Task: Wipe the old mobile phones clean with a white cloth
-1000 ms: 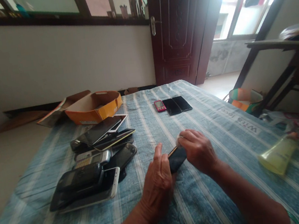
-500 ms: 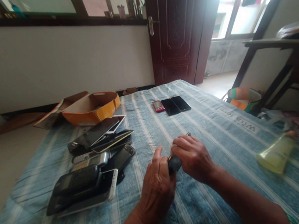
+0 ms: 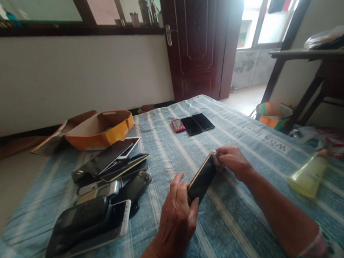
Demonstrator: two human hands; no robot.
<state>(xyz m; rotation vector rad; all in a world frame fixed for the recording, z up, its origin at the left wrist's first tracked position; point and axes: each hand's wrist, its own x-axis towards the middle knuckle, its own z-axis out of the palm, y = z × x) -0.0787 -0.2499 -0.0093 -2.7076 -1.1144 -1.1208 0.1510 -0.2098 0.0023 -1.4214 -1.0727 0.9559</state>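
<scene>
My left hand (image 3: 179, 211) grips the near end of a dark smartphone (image 3: 202, 179), thumb on its screen side and fingers around the other edge. The phone is tilted, held above the cloth. At its far end, my right hand (image 3: 236, 162) pinches a small whitish wad, seemingly cloth or tissue (image 3: 216, 160), against the phone's edge. Beyond the hands lie a pink phone (image 3: 178, 125) and two black smartphones (image 3: 197, 124) side by side. Left of my left hand is a loose pile of old phones (image 3: 88, 217), some stacked on a white-edged tablet-like device (image 3: 125, 219).
An open orange cardboard box (image 3: 102, 132) stands at the table's far left corner. On the right lies a yellowish translucent bottle (image 3: 308, 176). A striped blue cloth (image 3: 252, 224) covers the table. Behind are a dark red door (image 3: 194, 40) and, at right, a shelf (image 3: 318, 52).
My right hand has moved right, away from my left hand, to the phone's far end. More of the phone's dark face now shows. The view has shifted slightly.
</scene>
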